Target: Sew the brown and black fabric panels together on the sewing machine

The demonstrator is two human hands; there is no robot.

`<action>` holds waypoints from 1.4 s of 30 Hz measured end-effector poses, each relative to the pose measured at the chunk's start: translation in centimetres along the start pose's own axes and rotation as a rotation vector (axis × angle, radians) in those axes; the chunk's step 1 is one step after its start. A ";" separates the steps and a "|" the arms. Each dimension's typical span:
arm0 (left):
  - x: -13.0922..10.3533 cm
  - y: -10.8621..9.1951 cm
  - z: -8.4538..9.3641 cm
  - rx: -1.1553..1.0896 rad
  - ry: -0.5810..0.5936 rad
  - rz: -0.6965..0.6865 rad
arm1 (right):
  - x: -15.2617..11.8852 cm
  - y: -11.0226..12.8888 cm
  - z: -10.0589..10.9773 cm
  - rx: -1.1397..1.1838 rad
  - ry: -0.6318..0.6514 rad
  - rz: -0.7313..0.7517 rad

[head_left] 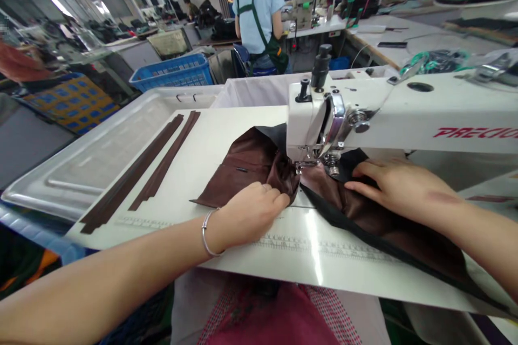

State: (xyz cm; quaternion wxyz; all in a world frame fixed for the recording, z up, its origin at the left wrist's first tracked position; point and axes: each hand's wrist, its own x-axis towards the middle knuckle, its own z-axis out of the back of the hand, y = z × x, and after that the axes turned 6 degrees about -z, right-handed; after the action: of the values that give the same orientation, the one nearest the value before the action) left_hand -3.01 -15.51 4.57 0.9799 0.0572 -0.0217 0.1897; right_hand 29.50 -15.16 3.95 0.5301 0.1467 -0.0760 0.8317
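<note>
Dark brown fabric [238, 168] with black edging lies across the white sewing table [226, 121] and passes under the needle area of a white sewing machine [404, 110]. My left hand [257, 210], a bracelet at its wrist, is closed on the fabric's near edge, just left of the presser foot [301, 166]. To the right of the foot, my right hand [388, 183] rests on the fabric, thumb and fingers apart, partly beneath the machine arm.
Brown fabric strips [133, 175] lie at the table's left. Beyond them are a white plastic tray [44, 172] and a blue basket [174, 71]. A person in a light blue shirt [259, 11] sits further back, facing away.
</note>
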 end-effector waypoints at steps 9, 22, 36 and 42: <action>1.5 3.1 0.5 -0.240 -0.126 0.003 | -1.7 8.1 -2.9 0.151 0.126 0.177; 3.2 2.9 1.1 -0.153 -0.008 -0.048 | -2.7 12.8 -0.8 0.275 0.196 0.207; 2.5 2.1 0.1 -0.119 0.060 -0.131 | -0.9 9.1 -4.2 0.220 0.087 0.022; 2.1 1.4 -0.9 -0.166 0.030 -0.091 | -0.8 9.4 -3.8 0.170 0.111 0.034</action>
State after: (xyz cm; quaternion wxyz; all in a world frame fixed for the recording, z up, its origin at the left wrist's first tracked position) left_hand -1.59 -13.33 3.93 0.9891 -0.0258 -0.0201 0.1433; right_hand 20.72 -18.75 0.38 0.5051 0.1435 0.0220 0.8508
